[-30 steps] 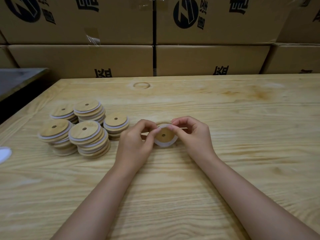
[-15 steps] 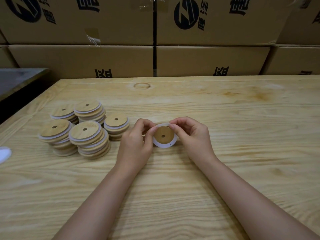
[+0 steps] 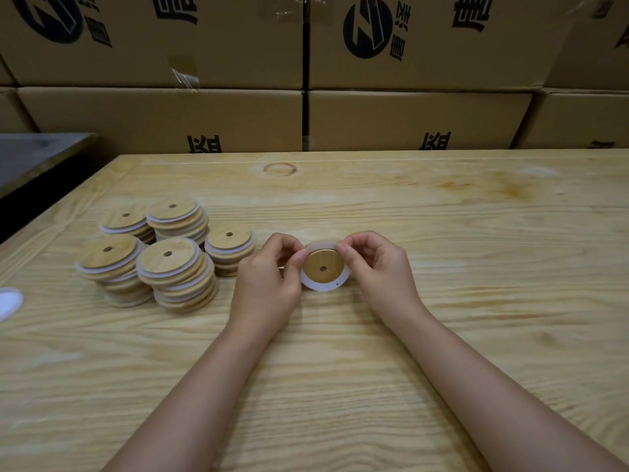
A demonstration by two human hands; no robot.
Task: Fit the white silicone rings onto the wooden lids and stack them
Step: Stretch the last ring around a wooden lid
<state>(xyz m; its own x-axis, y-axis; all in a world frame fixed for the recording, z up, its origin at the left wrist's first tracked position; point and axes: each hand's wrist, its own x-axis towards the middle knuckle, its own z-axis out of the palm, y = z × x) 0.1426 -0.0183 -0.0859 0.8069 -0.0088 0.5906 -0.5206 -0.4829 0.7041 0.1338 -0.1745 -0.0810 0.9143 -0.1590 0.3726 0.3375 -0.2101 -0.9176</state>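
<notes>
Held over mid-bench (image 3: 476, 233): wooden lid (image 3: 323, 265), white ring (image 3: 320, 287) around its rim. Pinched at one side by left hand (image 3: 269, 277), at the other by right hand (image 3: 377, 267). Toward the bench's left edge, nearer the left hand, finished stacks (image 3: 170, 257).

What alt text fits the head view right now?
A left hand and a right hand pinch a wooden lid with a white silicone ring around it, over a wooden table. Stacks of ringed lids stand to its left, and cardboard boxes line the back.
</notes>
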